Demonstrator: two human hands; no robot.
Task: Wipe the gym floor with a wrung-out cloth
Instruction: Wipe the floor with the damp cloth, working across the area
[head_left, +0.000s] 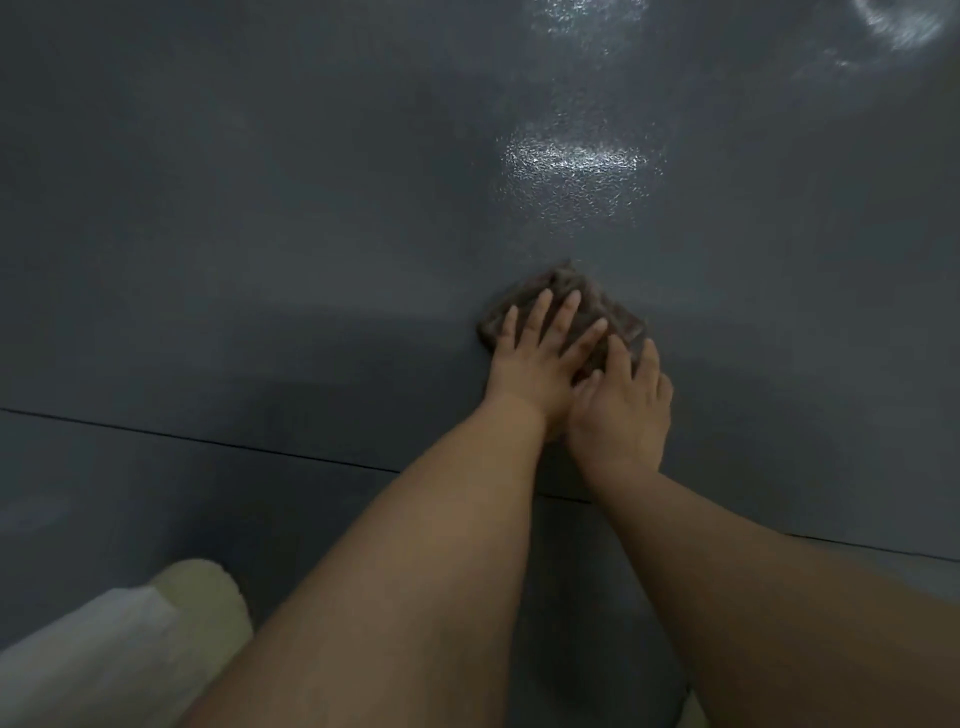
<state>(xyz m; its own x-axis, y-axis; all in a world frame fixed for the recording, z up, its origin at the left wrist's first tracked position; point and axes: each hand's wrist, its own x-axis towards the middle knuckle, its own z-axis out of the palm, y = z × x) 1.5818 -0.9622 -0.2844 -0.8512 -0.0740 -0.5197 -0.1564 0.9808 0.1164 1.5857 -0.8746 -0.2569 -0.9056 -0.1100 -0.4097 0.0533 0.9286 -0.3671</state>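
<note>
Both hands press a folded brown cloth (566, 317) flat on the dark gym floor (260, 234). Left hand (535, 364) fingers (563, 317) spread straight; right hand (623, 410) fingers straight, overlapping beside them.

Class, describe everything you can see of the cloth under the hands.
The cloth is a brownish, nubby-looking rag, folded or bunched into a rough square. It lies flat on the dark grey floor, beyond a seam line. The left hand presses it with spread fingers; the right hand rests on its near right edge.
</note>
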